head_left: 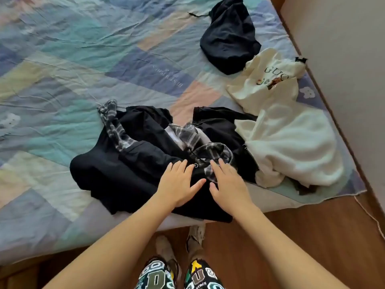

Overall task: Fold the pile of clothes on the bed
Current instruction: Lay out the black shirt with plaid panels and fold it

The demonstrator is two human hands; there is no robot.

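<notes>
The dark garment [229, 36] at the far side runs past the top edge. The print on the cream shirt [268, 80] is folded over, so its lettering reads only in part. Pale lettering on the bedspread [168, 78] lies upside down and too faint to read. The plaid shirt [187, 136] is mostly buried in the black clothes [129, 163]. Both forearms and the patterned shorts [179, 276] leave the bottom edge. One shoe [195, 234] sits partly under the bed.

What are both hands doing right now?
Left hand: open, flat on the black garment.
Right hand: open, fingers on the plaid shirt.
</notes>
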